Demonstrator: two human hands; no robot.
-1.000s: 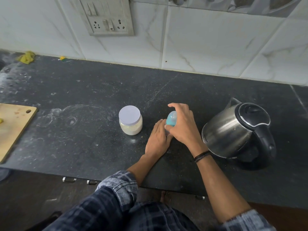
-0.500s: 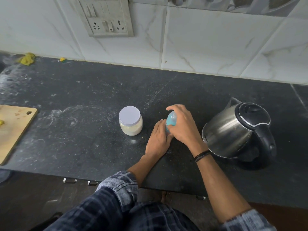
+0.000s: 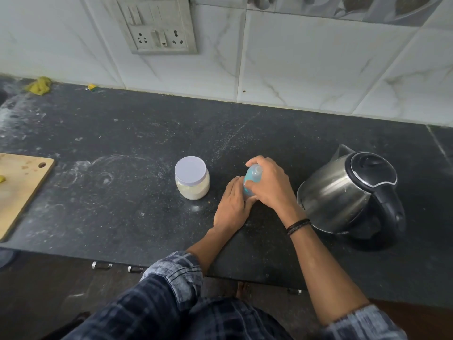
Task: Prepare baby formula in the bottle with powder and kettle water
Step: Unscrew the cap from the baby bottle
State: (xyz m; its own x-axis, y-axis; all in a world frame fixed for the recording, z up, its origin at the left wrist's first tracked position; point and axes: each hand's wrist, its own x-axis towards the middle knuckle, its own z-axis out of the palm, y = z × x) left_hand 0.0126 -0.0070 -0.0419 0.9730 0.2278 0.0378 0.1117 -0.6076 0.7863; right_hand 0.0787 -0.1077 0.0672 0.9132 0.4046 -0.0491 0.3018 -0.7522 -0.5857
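"While both hands are on it, where exactly is the bottle (image 3: 252,179)?"

"Standing on the counter (image 3: 122,143), roughly upright, between the jar (image 3: 192,177) and the kettle (image 3: 348,190) — jar just to its left, kettle near on its right. The left hand (image 3: 231,207) is wrapped round its lower part, bracing it. The right hand (image 3: 270,186) is curled over its top from above."

"So the top twists off?"

"I'd guess so, turning about that upright axis, and the right hand is the one placed for it. Whether it has loosened I can't tell — the hand hides the join."

"Anything in the way?"

"Not much. The jar is capped and the kettle closed, so scooping and pouring look not yet begun. The kettle sits close by the right forearm, and a wide elbow could knock it. A board (image 3: 22,190) lies well off to the left, and there's a socket plate (image 3: 157,25) up on the wall."
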